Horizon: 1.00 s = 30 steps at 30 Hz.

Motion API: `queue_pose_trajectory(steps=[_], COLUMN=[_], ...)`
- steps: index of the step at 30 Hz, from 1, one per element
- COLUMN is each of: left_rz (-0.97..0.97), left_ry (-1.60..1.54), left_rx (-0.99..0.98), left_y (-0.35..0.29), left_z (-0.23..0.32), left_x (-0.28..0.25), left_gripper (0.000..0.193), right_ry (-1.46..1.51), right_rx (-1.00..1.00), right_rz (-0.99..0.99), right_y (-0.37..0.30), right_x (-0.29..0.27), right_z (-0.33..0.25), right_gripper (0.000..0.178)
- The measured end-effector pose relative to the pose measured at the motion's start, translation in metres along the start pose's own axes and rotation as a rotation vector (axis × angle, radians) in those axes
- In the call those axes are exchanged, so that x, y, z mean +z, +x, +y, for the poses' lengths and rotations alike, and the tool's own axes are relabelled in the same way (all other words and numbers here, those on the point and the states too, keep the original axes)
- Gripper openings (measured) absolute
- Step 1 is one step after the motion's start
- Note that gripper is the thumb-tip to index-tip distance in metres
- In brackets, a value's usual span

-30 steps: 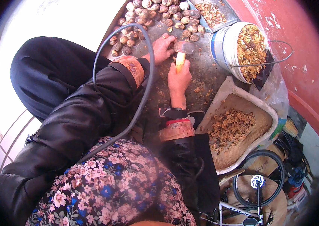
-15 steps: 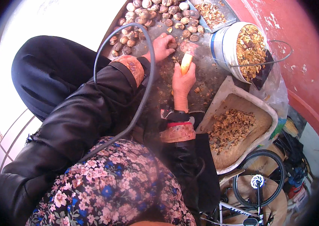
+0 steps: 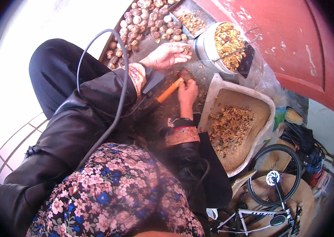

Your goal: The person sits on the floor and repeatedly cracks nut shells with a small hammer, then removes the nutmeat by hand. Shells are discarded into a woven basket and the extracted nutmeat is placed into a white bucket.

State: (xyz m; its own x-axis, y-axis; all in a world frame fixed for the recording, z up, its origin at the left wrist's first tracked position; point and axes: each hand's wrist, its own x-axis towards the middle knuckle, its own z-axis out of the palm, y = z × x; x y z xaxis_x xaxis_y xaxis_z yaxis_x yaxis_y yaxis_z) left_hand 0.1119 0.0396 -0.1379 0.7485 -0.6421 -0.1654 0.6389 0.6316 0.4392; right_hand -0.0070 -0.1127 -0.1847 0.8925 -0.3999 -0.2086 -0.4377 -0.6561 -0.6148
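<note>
My left hand (image 3: 166, 56) is turned partly palm up, its fingertips closed on a brownish walnut (image 3: 186, 50) beside the white bucket. Below it, my right hand (image 3: 188, 93) is closed around a hammer (image 3: 169, 91) close to its head. The orange wooden handle slants down to the left, and the reddish head lies partly hidden at my fingers. Both hands are over a dark work surface (image 3: 167, 77) strewn with shell bits. A pile of whole walnuts (image 3: 147, 19) lies beyond my left hand.
A white bucket (image 3: 205, 45) of walnut kernels tilts at the right, next to a tray (image 3: 182, 8) of pieces. A scoop-shaped pan (image 3: 267, 118) holds shells. A dark cable (image 3: 124, 79) loops over my left arm. A bicycle (image 3: 249, 215) stands lower right, beside a red wall (image 3: 289, 43).
My left hand has lifted the walnut and turned palm up. The hammer has swung round from pointing away to slanting across, its handle now toward the lower left. The whole view has shifted.
</note>
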Motion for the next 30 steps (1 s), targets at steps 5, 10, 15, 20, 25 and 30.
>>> queue_pose_trajectory(steps=[5,10,15,20,25,30], left_rz=[-0.145,-0.203,-0.234,-0.267,-0.328,-0.285], left_ry=[-0.049,0.075,0.2,0.31,0.278,0.171], left_rx=[-0.016,-0.037,-0.109,-0.14,-0.144,-0.19], left_y=[-0.018,-0.055,-0.088,-0.11,-0.124,-0.128], left_z=[0.003,0.007,0.007,-0.001,-0.016,-0.024], left_x=[0.053,0.096,0.129,0.157,0.165,0.163], left_gripper=[0.03,0.027,0.032,0.034,0.03,0.028], right_ry=[0.528,0.386,0.358,0.233,0.247,0.429], right_rx=[-0.493,-0.618,-0.687,-0.718,-0.631,-0.5], right_rz=[0.251,0.121,0.073,0.104,0.09,-0.023], right_y=[0.007,-0.035,-0.076,-0.105,-0.123,-0.13], right_x=[-0.082,-0.141,-0.174,-0.193,-0.2,-0.197], right_z=[-0.073,-0.122,-0.138,-0.136,-0.123,-0.117], right_gripper=[0.04,0.041,0.033,0.035,0.03,0.03])
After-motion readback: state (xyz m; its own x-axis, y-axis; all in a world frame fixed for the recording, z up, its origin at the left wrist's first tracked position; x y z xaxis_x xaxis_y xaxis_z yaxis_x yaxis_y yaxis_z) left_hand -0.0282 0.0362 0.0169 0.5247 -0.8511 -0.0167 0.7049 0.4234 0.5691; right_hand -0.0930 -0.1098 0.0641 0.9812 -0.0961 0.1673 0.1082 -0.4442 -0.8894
